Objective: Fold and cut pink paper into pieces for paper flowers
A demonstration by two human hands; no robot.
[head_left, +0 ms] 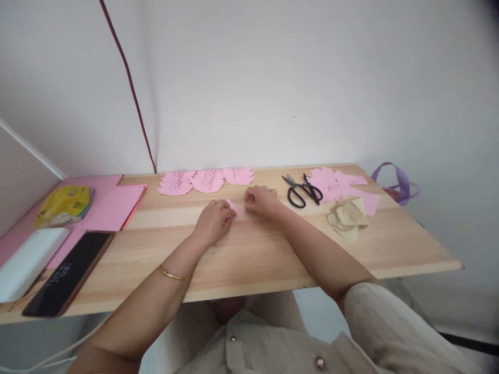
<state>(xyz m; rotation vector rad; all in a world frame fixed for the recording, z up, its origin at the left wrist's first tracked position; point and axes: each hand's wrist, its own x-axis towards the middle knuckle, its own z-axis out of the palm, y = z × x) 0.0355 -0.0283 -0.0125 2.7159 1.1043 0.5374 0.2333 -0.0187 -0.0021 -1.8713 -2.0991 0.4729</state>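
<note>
A small folded piece of pink paper [236, 208] lies on the wooden table [253, 254] between my two hands. My left hand [213, 221] pinches its left edge with the fingertips. My right hand [260, 200] is curled over its right side, fingers closed on the paper. Three cut pink paper shapes [206, 181] lie in a row just behind my hands. Black scissors [303, 190] rest to the right of my right hand, untouched.
Pink paper scraps [343, 184] and crumpled beige paper [348, 218] lie at the right. A pink paper stack [115, 206], yellow packet [64, 204], white box [29, 259] and phone [68, 280] sit at the left. A purple ribbon [397, 183] hangs off the right end.
</note>
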